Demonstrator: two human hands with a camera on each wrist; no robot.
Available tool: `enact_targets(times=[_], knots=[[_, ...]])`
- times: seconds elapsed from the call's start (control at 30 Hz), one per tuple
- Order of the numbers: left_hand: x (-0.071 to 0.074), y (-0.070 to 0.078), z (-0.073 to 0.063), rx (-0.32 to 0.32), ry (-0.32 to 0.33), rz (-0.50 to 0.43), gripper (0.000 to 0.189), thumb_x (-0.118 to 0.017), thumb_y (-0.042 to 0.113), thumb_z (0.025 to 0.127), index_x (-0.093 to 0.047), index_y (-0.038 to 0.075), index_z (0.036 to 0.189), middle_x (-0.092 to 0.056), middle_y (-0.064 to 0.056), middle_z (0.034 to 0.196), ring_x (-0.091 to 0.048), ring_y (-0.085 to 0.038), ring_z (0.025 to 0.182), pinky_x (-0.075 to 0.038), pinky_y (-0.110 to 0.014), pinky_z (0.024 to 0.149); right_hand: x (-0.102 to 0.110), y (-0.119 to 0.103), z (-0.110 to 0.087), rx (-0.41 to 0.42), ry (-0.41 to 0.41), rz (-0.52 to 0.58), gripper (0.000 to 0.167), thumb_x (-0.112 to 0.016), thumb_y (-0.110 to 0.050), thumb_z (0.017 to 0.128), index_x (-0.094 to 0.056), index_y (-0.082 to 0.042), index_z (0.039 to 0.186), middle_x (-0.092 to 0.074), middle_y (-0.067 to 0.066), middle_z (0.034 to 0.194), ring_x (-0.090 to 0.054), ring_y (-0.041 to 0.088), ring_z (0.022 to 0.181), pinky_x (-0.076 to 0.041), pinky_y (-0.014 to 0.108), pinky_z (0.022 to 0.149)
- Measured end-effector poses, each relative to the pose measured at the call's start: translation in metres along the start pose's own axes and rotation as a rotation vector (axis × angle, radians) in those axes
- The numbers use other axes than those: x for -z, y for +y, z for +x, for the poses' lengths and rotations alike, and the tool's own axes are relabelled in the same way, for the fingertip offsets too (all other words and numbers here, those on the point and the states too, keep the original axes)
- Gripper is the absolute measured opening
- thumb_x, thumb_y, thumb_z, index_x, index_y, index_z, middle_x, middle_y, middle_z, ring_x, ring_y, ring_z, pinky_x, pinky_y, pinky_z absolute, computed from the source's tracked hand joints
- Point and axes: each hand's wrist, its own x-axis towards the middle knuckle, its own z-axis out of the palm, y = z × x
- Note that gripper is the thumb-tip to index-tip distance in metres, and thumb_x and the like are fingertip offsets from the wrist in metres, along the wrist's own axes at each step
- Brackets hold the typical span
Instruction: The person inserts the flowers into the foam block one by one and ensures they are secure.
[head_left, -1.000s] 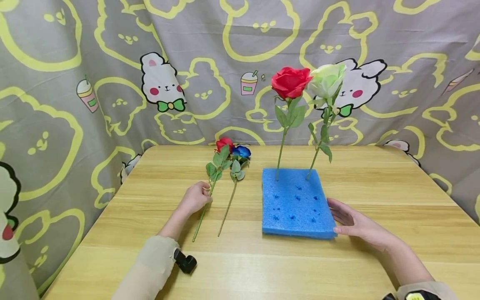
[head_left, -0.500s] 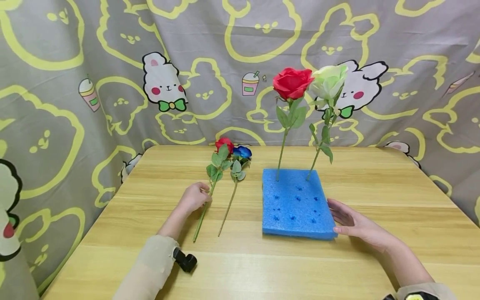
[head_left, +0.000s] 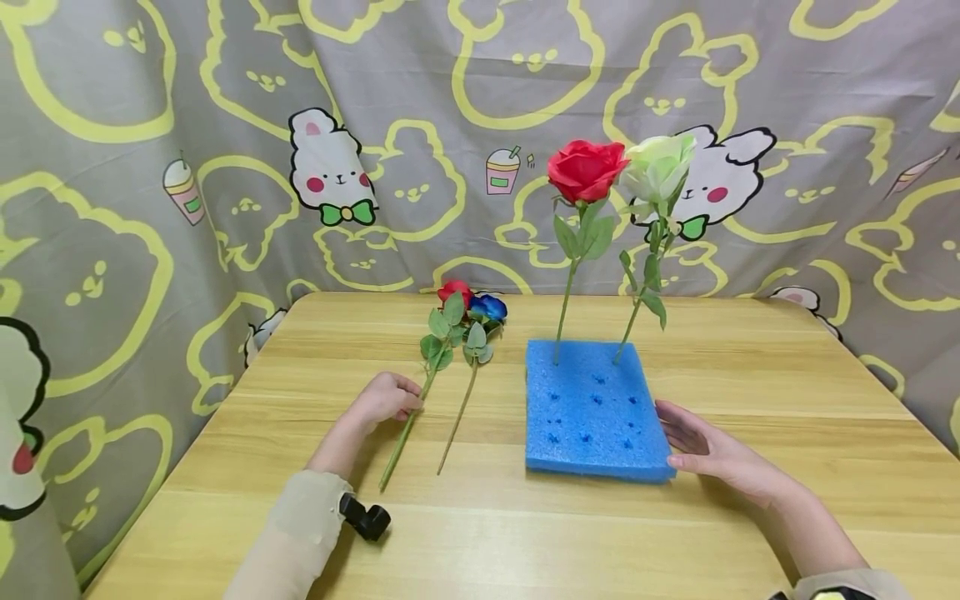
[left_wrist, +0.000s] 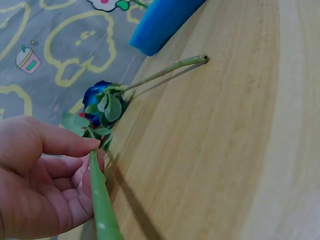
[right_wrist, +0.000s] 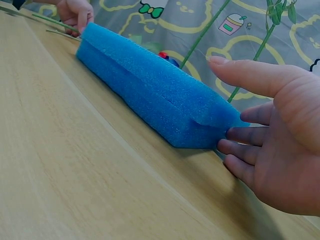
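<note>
My left hand (head_left: 387,397) pinches the green stem (left_wrist: 101,200) of an artificial red rose (head_left: 454,292) between thumb and fingers. Its bloom points to the back of the table. Close on its right lies a blue rose (head_left: 488,308), untouched, its leaves near those of the red one. My right hand (head_left: 720,450) is at the right side of a blue foam block (head_left: 592,458), thumb at the near corner. In the right wrist view its fingers (right_wrist: 242,150) look fairly straight against the block's end. A second red rose (head_left: 587,171) and a pale green-white rose (head_left: 657,171) stand upright in the foam.
Several small holes dot the foam's top face. The wooden table (head_left: 480,542) ends at a grey patterned curtain (head_left: 420,75) behind it. A black wrist camera (head_left: 366,518) sits on the left sleeve.
The pinched red rose has shifted slightly, its stem's lower end moving a little left and toward me with my left hand. My right hand and the foam block stay in place.
</note>
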Motion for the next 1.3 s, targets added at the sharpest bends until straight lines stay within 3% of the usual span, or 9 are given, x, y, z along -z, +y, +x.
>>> enact_targets(times=[0.17, 0.5, 0.87, 1.1, 1.3], knots=[[0.001, -0.001, 0.0, 0.001, -0.022, -0.033, 0.018, -0.061, -0.002, 0.082, -0.059, -0.01, 0.098, -0.059, -0.01, 0.079, -0.053, -0.015, 0.065, -0.049, -0.025, 0.058, 0.0, 0.0, 0.0, -0.014, 0.005, -0.005, 0.07, -0.05, 0.003, 0.092, -0.001, 0.015, 0.14, 0.002, 0.039, 0.143, -0.035, -0.012, 0.119, -0.03, 0.009, 0.094], [0.001, -0.002, -0.001, 0.005, -0.007, -0.087, 0.021, -0.056, -0.003, 0.082, -0.056, -0.011, 0.102, -0.055, -0.01, 0.082, -0.051, -0.016, 0.068, -0.05, -0.027, 0.062, 0.0, 0.0, 0.0, -0.02, 0.01, -0.014, 0.07, -0.05, 0.002, 0.092, -0.002, 0.016, 0.14, 0.0, 0.039, 0.143, -0.035, -0.012, 0.119, -0.03, 0.009, 0.094], [0.005, 0.009, -0.004, -0.022, -0.005, -0.191, 0.022, -0.056, 0.001, 0.086, -0.054, -0.01, 0.105, -0.053, -0.008, 0.088, -0.05, -0.014, 0.068, -0.049, -0.025, 0.063, 0.001, 0.002, -0.001, -0.009, 0.011, -0.024, 0.069, -0.05, 0.003, 0.092, -0.003, 0.016, 0.14, -0.001, 0.04, 0.143, -0.035, -0.012, 0.119, -0.03, 0.009, 0.094], [0.007, 0.018, -0.008, -0.079, -0.029, -0.215, 0.019, -0.056, 0.0, 0.087, -0.054, -0.012, 0.101, -0.053, -0.005, 0.078, -0.051, -0.012, 0.066, -0.048, -0.026, 0.065, 0.0, 0.002, -0.001, -0.009, 0.013, -0.02, 0.068, -0.05, 0.002, 0.092, -0.003, 0.015, 0.141, 0.0, 0.039, 0.143, -0.035, -0.012, 0.119, -0.03, 0.009, 0.094], [0.009, 0.025, -0.013, -0.116, -0.039, -0.252, 0.019, -0.056, 0.0, 0.089, -0.054, -0.012, 0.103, -0.055, -0.007, 0.086, -0.053, -0.015, 0.075, -0.05, -0.036, 0.077, 0.001, 0.002, 0.0, -0.026, 0.022, -0.032, 0.069, -0.05, 0.001, 0.092, -0.003, 0.015, 0.14, 0.0, 0.04, 0.143, -0.034, -0.013, 0.119, -0.03, 0.009, 0.094]])
